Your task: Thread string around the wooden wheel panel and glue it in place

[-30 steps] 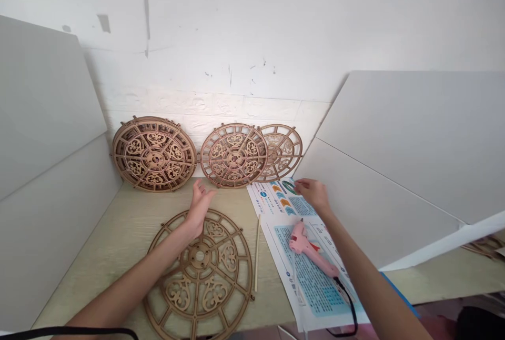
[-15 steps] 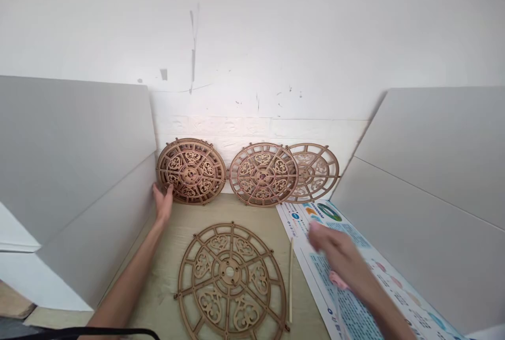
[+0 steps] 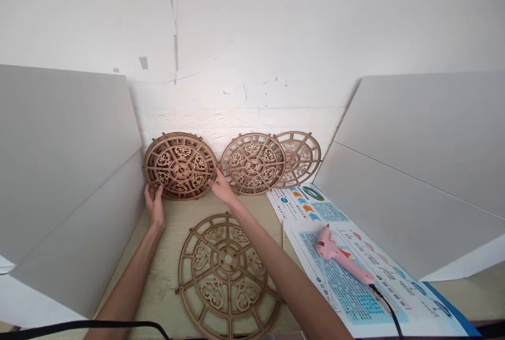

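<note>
A stack of round openwork wooden discs (image 3: 182, 167) leans against the wall at the left. My left hand (image 3: 154, 204) grips its lower left rim, thumb in front and fingers at the edge. On the stack's right rim, my right hand (image 3: 221, 187) is closed too, its fingertips partly hidden behind. One larger-looking wooden disc (image 3: 223, 283) of the same scroll pattern lies flat on the table below, partly covered by my right forearm. A pink hot glue gun (image 3: 342, 258) rests on the printed sheet at the right.
More wooden discs (image 3: 252, 165) lean on the wall, with a single disc (image 3: 305, 153) behind them. White panels stand at the left (image 3: 74, 171) and right (image 3: 418, 166). A printed poster (image 3: 295, 224) covers the right side, and a black cable (image 3: 390, 308) trails from the glue gun.
My right hand has moved left from above the poster to the stack's right rim. The glue gun now lies fully visible. My left hand stays at the stack's left rim.
</note>
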Tool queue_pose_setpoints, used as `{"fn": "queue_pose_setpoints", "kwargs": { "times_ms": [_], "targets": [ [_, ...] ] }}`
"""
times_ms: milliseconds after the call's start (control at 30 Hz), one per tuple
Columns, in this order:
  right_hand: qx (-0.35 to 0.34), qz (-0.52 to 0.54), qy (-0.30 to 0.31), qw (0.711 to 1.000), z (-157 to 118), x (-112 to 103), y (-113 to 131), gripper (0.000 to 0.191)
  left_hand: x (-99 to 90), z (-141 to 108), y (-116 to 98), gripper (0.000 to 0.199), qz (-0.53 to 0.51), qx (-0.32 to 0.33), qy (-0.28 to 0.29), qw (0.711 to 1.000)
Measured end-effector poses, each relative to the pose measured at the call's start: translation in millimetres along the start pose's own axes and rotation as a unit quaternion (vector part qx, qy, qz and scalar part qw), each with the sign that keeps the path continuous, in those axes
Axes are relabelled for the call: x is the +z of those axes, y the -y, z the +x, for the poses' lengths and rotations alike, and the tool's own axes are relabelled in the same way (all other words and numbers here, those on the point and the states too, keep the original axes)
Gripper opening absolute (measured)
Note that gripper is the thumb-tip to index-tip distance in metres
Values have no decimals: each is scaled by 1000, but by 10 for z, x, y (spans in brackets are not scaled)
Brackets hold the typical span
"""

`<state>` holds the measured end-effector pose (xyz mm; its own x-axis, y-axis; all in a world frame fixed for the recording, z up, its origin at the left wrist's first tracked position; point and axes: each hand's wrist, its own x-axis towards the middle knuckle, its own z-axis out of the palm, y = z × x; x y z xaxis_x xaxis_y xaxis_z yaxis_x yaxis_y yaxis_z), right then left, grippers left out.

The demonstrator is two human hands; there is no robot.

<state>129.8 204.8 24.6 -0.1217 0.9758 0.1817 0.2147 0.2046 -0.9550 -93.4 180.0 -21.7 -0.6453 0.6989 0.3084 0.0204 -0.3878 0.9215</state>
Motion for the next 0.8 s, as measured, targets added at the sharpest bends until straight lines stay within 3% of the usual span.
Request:
{"fn": "queue_pose_setpoints", "kwargs": {
  "times_ms": [167,367,533,633,700,800],
  "targets": [
    [-16,14,-57,998,-101,8,65,79,76,-93,-103,63,-35,-12,-33,999],
    [-63,30,-100,992,-468,-123,323,77,138,-368,-591,66,-55,20,-68,996],
    [-123,61,-137,981,-1074,-567,567,80,-6,-801,-1179,72,-67,45,9,997],
    [-125,85,-159,976,-1557,-919,627,74,-142,-1085,-1476,69,-11,54,93,994],
    [-94,164,-143,971,-1916,-1084,588,72,-221,-1280,-1572,67,7,47,134,990],
    [-29,278,-158,947,-2462,-1148,431,74,-323,-1586,-1548,67,-1,-20,190,982]
  ]
}}
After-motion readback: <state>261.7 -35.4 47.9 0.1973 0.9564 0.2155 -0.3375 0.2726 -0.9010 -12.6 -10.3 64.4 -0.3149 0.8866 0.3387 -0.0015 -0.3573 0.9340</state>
